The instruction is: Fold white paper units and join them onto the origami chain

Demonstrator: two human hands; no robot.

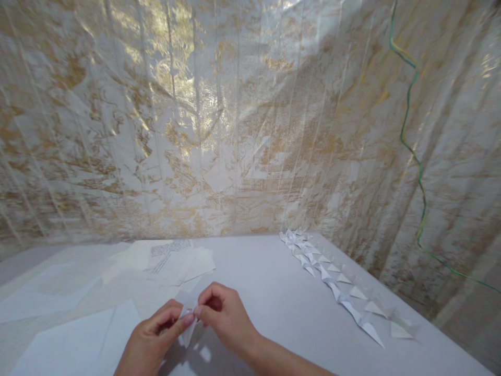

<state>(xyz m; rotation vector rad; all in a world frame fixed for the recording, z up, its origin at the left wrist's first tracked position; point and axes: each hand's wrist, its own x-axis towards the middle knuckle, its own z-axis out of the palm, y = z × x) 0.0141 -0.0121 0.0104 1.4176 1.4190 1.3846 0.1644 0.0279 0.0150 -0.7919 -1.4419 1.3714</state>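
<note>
While pinching a small folded white paper (188,335) between the thumb and fingers of the left hand (152,334), also nipping its right edge with the right hand (227,312), pressing thumb tip against forefinger. Curling the other fingers of both hands inward, spreading neither hand wide. Holding the folded paper in the near part of the scene, a little left of the middle, over a white table (270,287), and throwing a dark shadow (176,361) onto the tabletop. Holding the two hands almost together at the paper, and being unable to tell of any contact between its lower tip and the table. Seeing loose white sheets (66,342) lying over the left side, near and far, partly overlapping. Seeing also, far left beyond the hands, a sheet with dark writing (172,261) among plain ones. Having on the right many pointed folded pieces (350,312) lying in rows from the far edge toward the near right. Facing a shiny white-and-gold curtain (235,156) behind the far edge, and seeing a green cord (420,172) winding down its right part.
</note>
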